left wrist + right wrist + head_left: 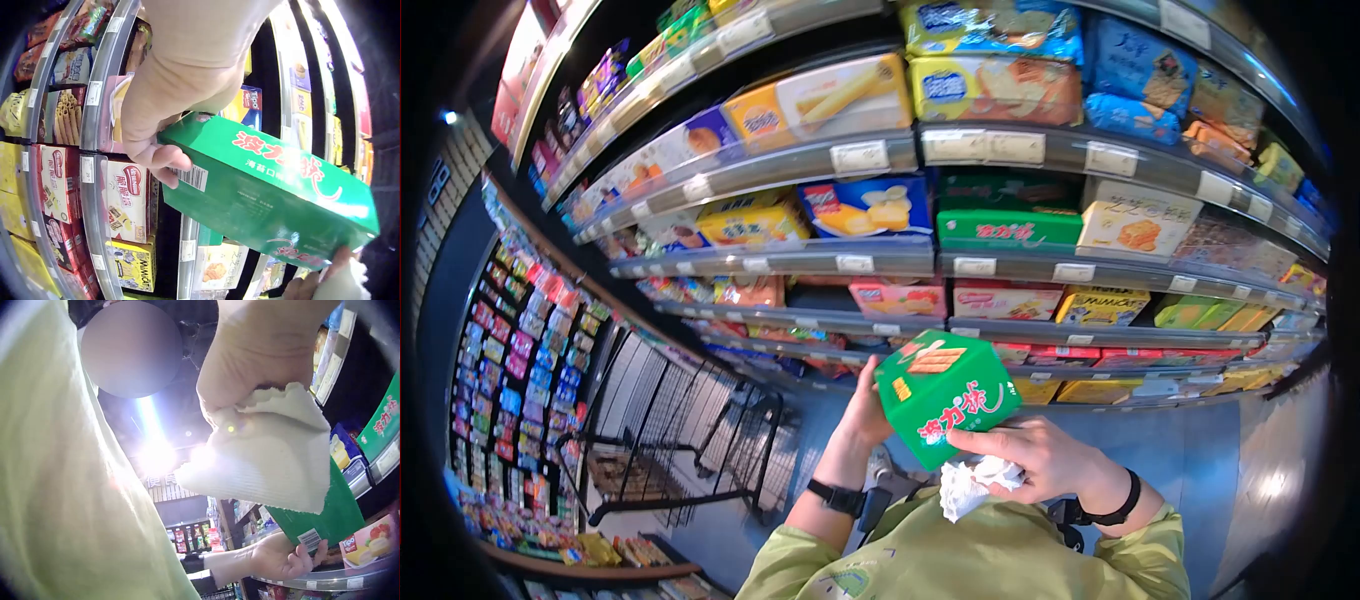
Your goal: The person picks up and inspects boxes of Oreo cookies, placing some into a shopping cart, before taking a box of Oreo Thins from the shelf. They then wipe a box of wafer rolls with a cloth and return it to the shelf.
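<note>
A green snack box (948,385) with red and white lettering and a picture of biscuit sticks is held tilted in front of the body. My left hand (864,410) grips it at one end, with the fingers (172,159) curled round the edge near a barcode in the left wrist view. My right hand (1048,455) holds a crumpled white tissue (972,486) in its curled fingers. Its index finger reaches onto the box's lettered face. In the right wrist view the tissue (269,459) hangs below the right hand and covers part of the box.
Shelves of boxed and bagged snacks stand ahead, with similar green boxes (1008,225) on a middle shelf beside a blue box (868,207). A black wire shopping cart (690,440) is at the left, near another packed shelf (525,370).
</note>
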A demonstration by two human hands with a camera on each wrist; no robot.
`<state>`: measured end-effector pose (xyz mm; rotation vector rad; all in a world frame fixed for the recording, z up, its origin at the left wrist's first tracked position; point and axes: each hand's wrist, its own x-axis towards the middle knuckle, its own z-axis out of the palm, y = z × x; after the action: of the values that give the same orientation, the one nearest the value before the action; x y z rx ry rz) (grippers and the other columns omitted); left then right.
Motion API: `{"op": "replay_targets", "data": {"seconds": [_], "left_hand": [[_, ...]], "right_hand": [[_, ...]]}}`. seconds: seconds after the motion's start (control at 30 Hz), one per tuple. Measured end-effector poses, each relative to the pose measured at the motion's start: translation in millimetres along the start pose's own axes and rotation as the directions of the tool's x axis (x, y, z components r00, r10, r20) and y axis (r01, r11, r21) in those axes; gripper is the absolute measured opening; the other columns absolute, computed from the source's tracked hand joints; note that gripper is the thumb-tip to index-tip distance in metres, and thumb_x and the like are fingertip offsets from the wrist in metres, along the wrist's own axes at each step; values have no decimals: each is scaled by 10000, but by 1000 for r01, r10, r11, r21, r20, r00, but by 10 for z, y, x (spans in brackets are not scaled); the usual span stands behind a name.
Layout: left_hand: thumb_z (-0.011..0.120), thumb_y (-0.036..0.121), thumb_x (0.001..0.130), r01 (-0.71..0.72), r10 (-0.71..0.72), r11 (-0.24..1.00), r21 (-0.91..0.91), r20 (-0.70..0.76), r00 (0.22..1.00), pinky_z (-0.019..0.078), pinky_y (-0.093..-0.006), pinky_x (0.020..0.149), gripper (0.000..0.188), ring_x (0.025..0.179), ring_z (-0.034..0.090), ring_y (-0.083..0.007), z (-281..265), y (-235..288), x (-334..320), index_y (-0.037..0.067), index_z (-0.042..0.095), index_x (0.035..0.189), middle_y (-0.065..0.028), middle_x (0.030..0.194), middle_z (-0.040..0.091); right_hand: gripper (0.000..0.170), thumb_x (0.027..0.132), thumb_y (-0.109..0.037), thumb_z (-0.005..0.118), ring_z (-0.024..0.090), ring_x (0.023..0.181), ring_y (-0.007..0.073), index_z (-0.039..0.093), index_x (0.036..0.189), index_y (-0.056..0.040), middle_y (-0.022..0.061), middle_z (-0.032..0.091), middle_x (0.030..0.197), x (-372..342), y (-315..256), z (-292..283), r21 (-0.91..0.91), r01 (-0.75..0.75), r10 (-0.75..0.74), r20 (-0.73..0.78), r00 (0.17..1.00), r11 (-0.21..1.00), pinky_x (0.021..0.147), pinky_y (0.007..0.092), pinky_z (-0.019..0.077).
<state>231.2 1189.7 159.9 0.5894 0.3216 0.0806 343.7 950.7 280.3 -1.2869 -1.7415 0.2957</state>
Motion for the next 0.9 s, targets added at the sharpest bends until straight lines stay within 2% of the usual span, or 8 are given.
{"op": "replay_targets", "data": {"seconds": [0.17,0.3,0.37,0.4,0.47,0.5,0.6,0.9], "left_hand": [[391,594,917,-170,155,981,-91,-147,977,438,-313,755,569,866,525,-168,-246,19,8,117,538,1190,-43,1141,560],[433,477,949,-324,330,943,78,-87,940,465,-310,745,443,906,551,-166,66,79,-26,114,497,1195,-49,1103,558],[467,295,964,-498,573,805,321,-207,793,490,-346,805,360,1014,554,-175,385,56,3,108,419,1268,-71,1143,541],[499,122,939,-563,610,772,297,-97,786,458,-373,926,426,1133,521,-196,385,41,38,102,340,1335,-95,1230,507],[524,98,922,-615,647,690,381,57,761,428,-370,964,465,1161,503,-201,436,50,179,97,336,1347,-106,1274,484],[550,73,904,-669,658,593,448,208,724,398,-367,1001,505,1188,485,-206,474,78,254,91,331,1359,-117,1319,460],[565,13,885,-627,631,531,570,228,742,363,-348,1028,564,1205,473,-198,676,257,456,58,314,1388,-125,1354,443],[563,17,895,-590,709,256,766,266,653,461,-271,873,478,1060,541,-133,846,532,959,30,433,1355,-49,1162,542]], "right_hand": [[481,775,-64,665,628,822,259,572,1247,-47,94,628,997,-255,131,-226,31,-222,224,-133,965,975,717,341,514],[390,860,-248,627,538,916,248,602,1135,27,139,537,984,-491,372,-400,9,-428,396,-397,828,904,820,340,439],[333,851,-230,647,558,863,225,611,1053,32,125,556,939,-609,612,-454,87,-486,464,-479,745,870,800,324,450],[333,851,-230,647,558,863,225,611,1053,32,125,556,939,-599,661,-485,85,-486,462,-484,743,870,800,324,450],[283,836,-201,673,587,808,200,603,976,35,111,587,884,-544,749,-577,210,-607,611,-528,590,767,763,317,469],[283,836,-201,673,587,808,200,603,976,35,111,587,884,-521,820,-616,208,-606,609,-532,589,768,763,317,469],[236,822,-132,680,627,849,193,602,981,24,121,626,907,-472,1116,-712,254,-577,569,-676,468,776,732,319,488],[333,798,-69,682,640,900,239,595,1104,29,158,614,1003,-82,1342,-1068,39,-619,372,-828,420,785,780,321,498]]}}
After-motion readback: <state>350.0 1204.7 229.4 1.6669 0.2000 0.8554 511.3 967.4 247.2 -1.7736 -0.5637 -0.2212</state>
